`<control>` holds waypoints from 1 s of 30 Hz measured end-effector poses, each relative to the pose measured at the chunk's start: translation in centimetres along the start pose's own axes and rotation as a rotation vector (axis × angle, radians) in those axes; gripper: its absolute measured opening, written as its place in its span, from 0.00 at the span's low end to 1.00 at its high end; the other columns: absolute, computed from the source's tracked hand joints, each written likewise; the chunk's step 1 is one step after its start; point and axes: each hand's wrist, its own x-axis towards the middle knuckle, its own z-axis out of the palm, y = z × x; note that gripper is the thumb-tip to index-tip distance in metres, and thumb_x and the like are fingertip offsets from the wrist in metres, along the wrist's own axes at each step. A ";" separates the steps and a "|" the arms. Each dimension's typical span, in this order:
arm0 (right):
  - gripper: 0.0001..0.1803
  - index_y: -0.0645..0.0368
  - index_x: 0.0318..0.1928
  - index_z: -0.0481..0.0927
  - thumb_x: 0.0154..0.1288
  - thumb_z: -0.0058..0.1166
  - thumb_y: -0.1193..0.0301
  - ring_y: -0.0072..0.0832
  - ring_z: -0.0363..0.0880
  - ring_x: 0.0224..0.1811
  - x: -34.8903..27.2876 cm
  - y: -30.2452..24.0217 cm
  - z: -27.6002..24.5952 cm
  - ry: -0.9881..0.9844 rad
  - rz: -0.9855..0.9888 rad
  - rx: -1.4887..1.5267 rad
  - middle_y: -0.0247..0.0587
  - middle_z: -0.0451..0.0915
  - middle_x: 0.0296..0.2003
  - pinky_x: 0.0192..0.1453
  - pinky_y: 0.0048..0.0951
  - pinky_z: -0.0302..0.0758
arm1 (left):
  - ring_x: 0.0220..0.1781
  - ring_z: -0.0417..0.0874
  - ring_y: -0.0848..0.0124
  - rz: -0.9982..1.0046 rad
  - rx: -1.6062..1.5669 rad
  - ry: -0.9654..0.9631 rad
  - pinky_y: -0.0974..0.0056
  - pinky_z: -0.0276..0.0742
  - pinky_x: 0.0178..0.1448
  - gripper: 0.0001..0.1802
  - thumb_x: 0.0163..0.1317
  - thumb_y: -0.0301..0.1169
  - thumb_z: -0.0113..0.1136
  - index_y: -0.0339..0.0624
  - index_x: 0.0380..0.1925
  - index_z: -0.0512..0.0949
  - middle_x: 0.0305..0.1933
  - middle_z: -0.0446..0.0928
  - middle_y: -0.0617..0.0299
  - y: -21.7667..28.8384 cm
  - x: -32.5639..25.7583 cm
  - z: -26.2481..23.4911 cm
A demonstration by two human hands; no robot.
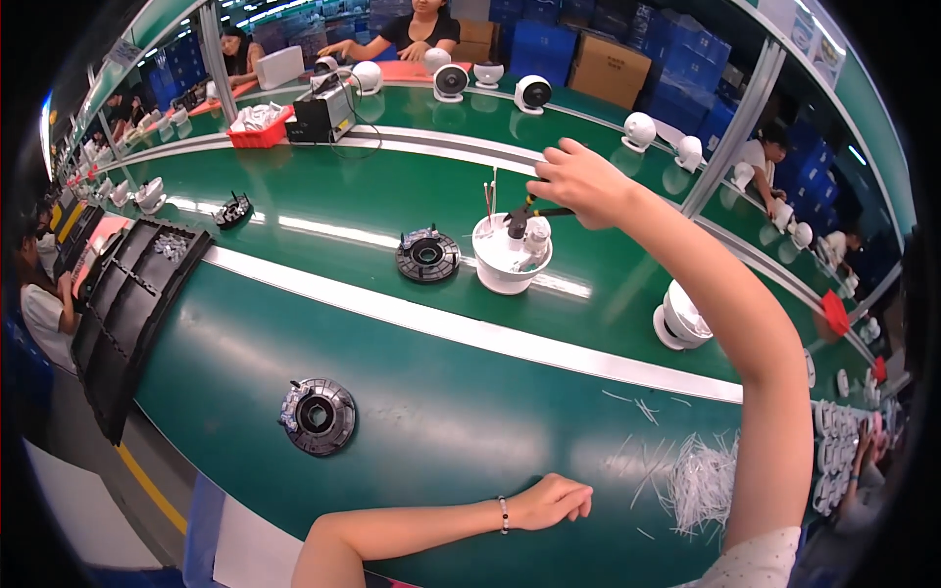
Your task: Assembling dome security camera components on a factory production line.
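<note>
In my raised right hand point(583, 184) is a pair of pliers point(529, 209) with black and yellow handles. Their jaws reach down into a round white plastic housing point(505, 279), from which a few thin wires stand up. My left hand point(551, 502), a beaded bracelet at its wrist, rests on the green worktop with its fingers curled in and nothing visible in them. A black ring-shaped part point(428, 257) lies just left of the housing. Another black ring-shaped part point(319, 417) sits on the near worktop, left of my left hand.
A pile of white strips point(704, 487) lies by my right forearm. A black tray point(123, 323) stands at the left edge. Beyond the belt point(323, 191) are a red bin point(260, 132), a boxy device point(325, 116) and several white fans. Other people sit across and at both sides.
</note>
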 end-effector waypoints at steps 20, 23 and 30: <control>0.22 0.46 0.31 0.79 0.26 0.63 0.70 0.24 0.69 0.38 3.8 -0.2 3.2 -0.336 -0.051 -0.102 0.28 0.73 0.29 0.40 0.26 0.62 | 0.17 0.68 0.78 -0.085 -0.128 -0.003 0.72 0.66 0.24 0.20 0.64 0.35 0.33 0.35 0.24 0.73 0.19 0.71 0.61 -0.4 -0.1 -0.7; 0.17 0.48 0.27 0.78 0.27 0.61 0.71 0.25 0.69 0.37 2.9 0.1 3.5 -0.349 -0.048 -0.084 0.29 0.73 0.28 0.38 0.25 0.63 | 0.17 0.68 0.78 -0.088 -0.132 -0.012 0.72 0.66 0.24 0.20 0.64 0.35 0.33 0.35 0.25 0.73 0.19 0.71 0.62 -0.4 0.0 -0.6; 0.17 0.50 0.28 0.77 0.29 0.60 0.72 0.27 0.68 0.37 1.4 0.1 3.7 -0.279 -0.098 -0.049 0.30 0.72 0.27 0.36 0.25 0.63 | 0.18 0.68 0.79 -0.101 -0.144 -0.018 0.73 0.66 0.25 0.21 0.65 0.36 0.33 0.35 0.26 0.73 0.20 0.71 0.62 -0.5 -0.1 -0.9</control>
